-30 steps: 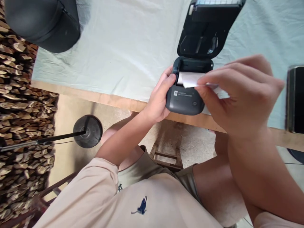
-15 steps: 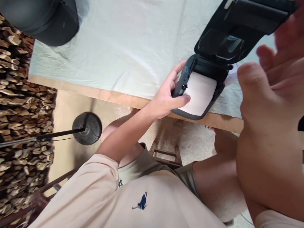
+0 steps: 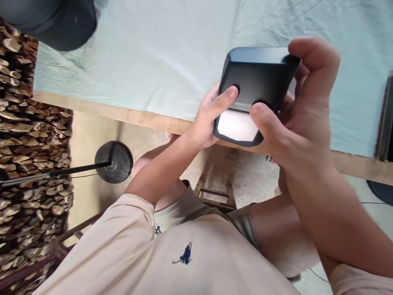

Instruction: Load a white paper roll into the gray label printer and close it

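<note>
Both hands hold a black boxy device [image 3: 258,80] that looks like a portable printer, above the table's front edge. Its lid is down over the far part. White paper [image 3: 238,126] shows in the near part, framed by the dark body. My left hand [image 3: 211,112] grips the left side, with its thumb on the lid and its fingers underneath, mostly hidden. My right hand [image 3: 302,106] wraps round the right side. Its thumb presses near the lid's front edge, and its index finger is bent over the far right corner.
A pale cloth [image 3: 147,61] covers the wooden table. A large black cylindrical object [image 3: 67,28] stands at the back left, and a dark-edged object [image 3: 387,119] lies at the right. Below are a round stand base [image 3: 113,162], a wooden stool [image 3: 215,196] and stacked firewood [image 3: 33,135].
The lid, raised before, has swung down over the device. My right hand has moved left from beside the device to grip it. My left thumb has shifted from the paper area onto the lid.
</note>
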`<state>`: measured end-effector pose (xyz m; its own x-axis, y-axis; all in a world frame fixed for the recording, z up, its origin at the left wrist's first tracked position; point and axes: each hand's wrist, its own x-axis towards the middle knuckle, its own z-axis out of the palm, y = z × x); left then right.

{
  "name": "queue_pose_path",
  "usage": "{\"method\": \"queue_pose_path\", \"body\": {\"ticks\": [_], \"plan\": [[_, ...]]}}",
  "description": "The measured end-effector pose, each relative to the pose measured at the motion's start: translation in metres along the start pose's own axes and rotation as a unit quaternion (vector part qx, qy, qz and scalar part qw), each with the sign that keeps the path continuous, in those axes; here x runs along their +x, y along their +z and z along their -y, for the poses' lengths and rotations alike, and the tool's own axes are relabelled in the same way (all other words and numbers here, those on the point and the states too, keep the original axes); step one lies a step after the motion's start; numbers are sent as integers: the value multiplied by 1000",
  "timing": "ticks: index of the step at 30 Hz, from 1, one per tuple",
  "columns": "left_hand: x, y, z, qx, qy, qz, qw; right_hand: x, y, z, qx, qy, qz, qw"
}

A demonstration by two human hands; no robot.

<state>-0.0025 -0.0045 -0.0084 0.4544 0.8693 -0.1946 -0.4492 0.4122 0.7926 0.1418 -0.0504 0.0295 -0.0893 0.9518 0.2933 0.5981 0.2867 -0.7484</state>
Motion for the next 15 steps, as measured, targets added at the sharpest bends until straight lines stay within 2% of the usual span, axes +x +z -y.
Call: {"method": "queue_pose_path", "body": {"ticks": [2,5,10,13,15], "plan": [[-2,3,-2,13,13,18,1000,0,3,2,57,41,-18,997],[-4,5,-3,21,33,35,999,1,6,4,51,56,-41,996],[4,0,1,9,-13,-15,1000,7,-7,1,62,77,-33,995],[11,-5,3,-7,-42,-24,999,9,-17,-3,44,58,-48,996],[12,-7,5,-29,-38,-28,998,9,-21,-5,39,38,-23,998]]}}
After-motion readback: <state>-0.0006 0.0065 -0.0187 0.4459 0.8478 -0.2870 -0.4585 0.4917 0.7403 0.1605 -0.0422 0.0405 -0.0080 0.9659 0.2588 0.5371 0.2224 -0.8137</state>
